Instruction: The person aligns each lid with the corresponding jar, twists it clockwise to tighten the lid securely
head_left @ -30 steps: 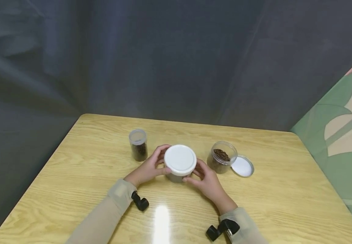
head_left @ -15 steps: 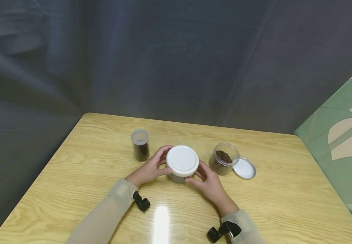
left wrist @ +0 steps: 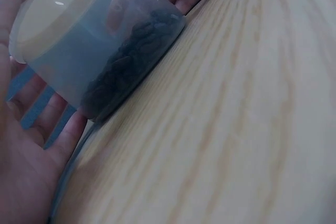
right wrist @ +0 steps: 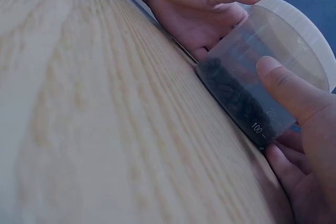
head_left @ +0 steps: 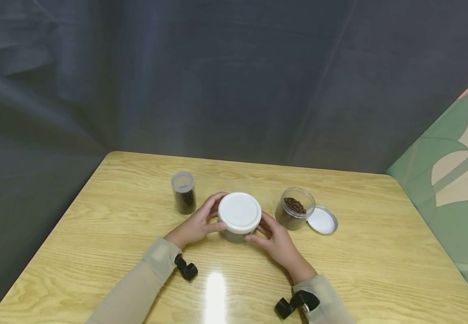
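In the middle of the table stands a clear plastic jar [right wrist: 247, 40] with a white lid [head_left: 240, 210] on top. Dark beans [left wrist: 134, 56] fill its lower part, and a "100" marking shows on the wall in the right wrist view. My left hand [head_left: 196, 225] grips the jar from the left, its thumb at the lid's rim and its fingers round the far side. From the right, my right hand [head_left: 278, 243] holds the jar's body, thumb on the near wall below the lid. In the head view, the lid hides the jar's inside and some fingertips.
Behind my left hand stands a slim clear jar [head_left: 183, 193] with dark contents. To the right is an uncovered jar of brown beans [head_left: 294, 209], with a round white-faced lid [head_left: 323, 220] lying beside it. A dark curtain [head_left: 234, 81] hangs behind the table [head_left: 380, 252].
The head view shifts slightly and comes back. Both hands keep their hold on the jar, and nothing on the table visibly moves.
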The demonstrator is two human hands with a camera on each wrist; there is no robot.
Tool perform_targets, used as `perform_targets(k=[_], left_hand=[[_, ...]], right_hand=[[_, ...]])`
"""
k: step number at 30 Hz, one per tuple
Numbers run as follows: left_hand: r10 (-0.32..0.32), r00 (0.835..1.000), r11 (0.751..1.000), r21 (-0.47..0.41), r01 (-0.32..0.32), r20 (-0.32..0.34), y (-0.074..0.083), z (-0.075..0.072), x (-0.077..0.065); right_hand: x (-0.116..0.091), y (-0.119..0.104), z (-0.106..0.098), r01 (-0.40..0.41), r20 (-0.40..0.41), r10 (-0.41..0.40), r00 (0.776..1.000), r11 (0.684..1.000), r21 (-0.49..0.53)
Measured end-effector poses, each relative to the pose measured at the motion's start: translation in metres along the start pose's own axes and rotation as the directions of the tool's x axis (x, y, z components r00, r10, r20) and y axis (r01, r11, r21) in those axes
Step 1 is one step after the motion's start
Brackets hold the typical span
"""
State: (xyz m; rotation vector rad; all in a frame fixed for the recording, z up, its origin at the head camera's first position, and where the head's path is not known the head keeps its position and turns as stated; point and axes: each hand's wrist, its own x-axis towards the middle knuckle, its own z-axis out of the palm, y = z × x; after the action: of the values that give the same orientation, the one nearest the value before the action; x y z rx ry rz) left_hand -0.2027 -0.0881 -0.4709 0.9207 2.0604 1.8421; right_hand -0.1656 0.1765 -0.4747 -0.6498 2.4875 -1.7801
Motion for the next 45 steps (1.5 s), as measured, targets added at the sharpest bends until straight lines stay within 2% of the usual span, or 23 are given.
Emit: perform_targets(k=[11,19,25,35,45], left_hand=[[-0.028,1.0,1.0,-0.014,0.028,-0.006,0.003,-0.001,-0.005],[-0.058,0.997,0.998,0.027,0.059,-0.042,0.008,0.002,-0.009],[-0.078,0.995,0.994,0.065,0.082,-0.063,0.007,0.006,-0.007],[-0.084,0.993,0.993,0.081,0.091,-0.083,0.004,0.007,-0.005],[-0.092,0.992,0.995,0.042,0.096,-0.092,0.002,0.007,-0.004]], right_hand=[[0.002,-0.005,0.004,-0.032,-0.002,0.032,0.999,0.999,0.026],[0.002,-0.007,0.005,-0.029,0.007,0.029,1.0,0.999,0.042],[0.002,-0.008,0.004,-0.025,0.0,0.025,1.0,0.999,0.04],[0.004,-0.007,0.005,-0.035,-0.039,0.034,0.999,0.999,-0.015],[0.014,-0.005,0.01,0.012,-0.075,-0.018,0.997,0.997,-0.078]])
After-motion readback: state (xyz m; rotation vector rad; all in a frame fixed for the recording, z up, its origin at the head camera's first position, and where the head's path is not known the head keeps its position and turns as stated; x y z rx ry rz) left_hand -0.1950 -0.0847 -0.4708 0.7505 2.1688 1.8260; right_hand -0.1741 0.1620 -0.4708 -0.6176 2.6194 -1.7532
